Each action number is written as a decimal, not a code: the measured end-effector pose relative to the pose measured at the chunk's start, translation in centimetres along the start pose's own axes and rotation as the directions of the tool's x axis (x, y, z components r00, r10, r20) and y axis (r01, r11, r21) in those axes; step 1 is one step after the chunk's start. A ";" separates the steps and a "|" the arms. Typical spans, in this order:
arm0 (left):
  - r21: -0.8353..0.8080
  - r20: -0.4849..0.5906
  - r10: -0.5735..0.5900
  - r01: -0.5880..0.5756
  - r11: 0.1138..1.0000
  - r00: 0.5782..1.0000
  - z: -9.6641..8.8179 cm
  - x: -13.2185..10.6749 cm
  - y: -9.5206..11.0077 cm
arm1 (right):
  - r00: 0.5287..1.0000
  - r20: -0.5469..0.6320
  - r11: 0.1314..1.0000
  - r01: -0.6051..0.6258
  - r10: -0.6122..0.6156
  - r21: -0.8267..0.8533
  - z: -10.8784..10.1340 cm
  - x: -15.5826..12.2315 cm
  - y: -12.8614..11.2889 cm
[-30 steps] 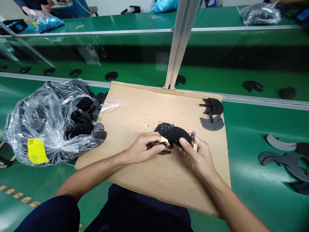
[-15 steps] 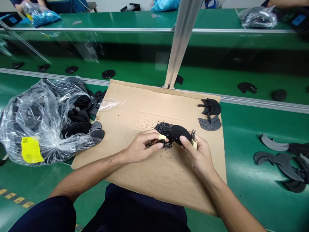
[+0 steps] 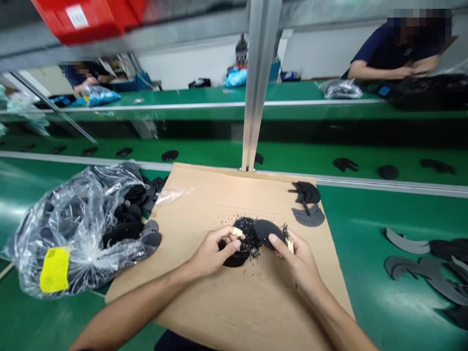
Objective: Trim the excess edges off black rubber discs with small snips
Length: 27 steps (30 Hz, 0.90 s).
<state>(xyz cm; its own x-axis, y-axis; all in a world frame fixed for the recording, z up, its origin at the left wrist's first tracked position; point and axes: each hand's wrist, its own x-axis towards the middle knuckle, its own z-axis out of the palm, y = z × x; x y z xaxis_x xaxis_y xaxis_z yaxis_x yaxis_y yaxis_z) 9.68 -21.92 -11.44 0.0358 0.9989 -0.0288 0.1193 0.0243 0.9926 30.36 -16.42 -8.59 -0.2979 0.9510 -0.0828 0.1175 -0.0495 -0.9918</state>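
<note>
On a sheet of cardboard (image 3: 219, 302) my left hand (image 3: 214, 251) is closed on a flat black plastic part (image 3: 234, 258), with a taped fingertip near a small heap of black trimmings (image 3: 250, 229). My right hand (image 3: 296, 256) pinches a black oval disc (image 3: 266, 229) with its thumb and also grips small cutters (image 3: 288, 239) with pale handles. The two hands are close together over the heap.
A clear plastic bag (image 3: 69, 229) of black parts with a yellow label lies at the left. Trimmed black pieces (image 3: 309, 204) lie at the cardboard's far right corner and more grey and black pieces (image 3: 424, 253) on the green bench. An aluminium post (image 3: 254, 83) rises behind. Other people work across the conveyor.
The camera has tilted upward, showing the far benches and people. My left hand now holds a black part lower on the cardboard; my right hand keeps the disc and cutters.
</note>
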 end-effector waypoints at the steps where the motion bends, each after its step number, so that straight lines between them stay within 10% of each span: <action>1: -0.009 -0.030 0.003 -0.003 1.000 1.000 -0.1 0.3 -0.1 | 1.000 -0.004 1.000 0.011 -0.011 -0.001 -0.1 0.0 0.0; 11: 0.032 -0.420 0.334 -0.355 0.934 0.843 -4.3 5.3 4.3 | 0.988 -0.072 0.991 0.134 -0.136 -0.030 -0.6 -0.1 0.9; 14: 0.081 -0.528 0.465 -0.503 0.861 0.711 -6.5 8.0 8.0 | 0.983 -0.071 0.986 0.167 -0.168 -0.027 -0.7 -0.1 0.9; 20: 0.385 -0.589 0.758 -0.728 0.567 0.280 -10.8 15.1 17.8 | 0.977 -0.084 0.980 0.198 -0.195 0.017 -0.7 0.0 0.8; 24: 0.502 -0.550 0.821 -0.726 0.470 0.152 -14.1 20.0 23.9 | 0.975 -0.074 0.978 0.209 -0.208 0.009 -0.7 0.1 0.6; 27: 0.563 -0.558 0.806 -0.625 0.541 0.194 -16.3 22.9 26.7 | 0.975 -0.044 0.976 0.216 -0.216 0.003 -0.6 0.0 0.6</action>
<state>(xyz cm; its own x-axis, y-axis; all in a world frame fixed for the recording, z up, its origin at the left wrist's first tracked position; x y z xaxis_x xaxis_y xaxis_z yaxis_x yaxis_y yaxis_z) -2.49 2.28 16.33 -0.4509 0.2356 0.8609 0.6008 -0.6332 0.4879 30.97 -16.23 -9.09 -0.2741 0.9518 0.1376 0.0472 0.1562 -0.9866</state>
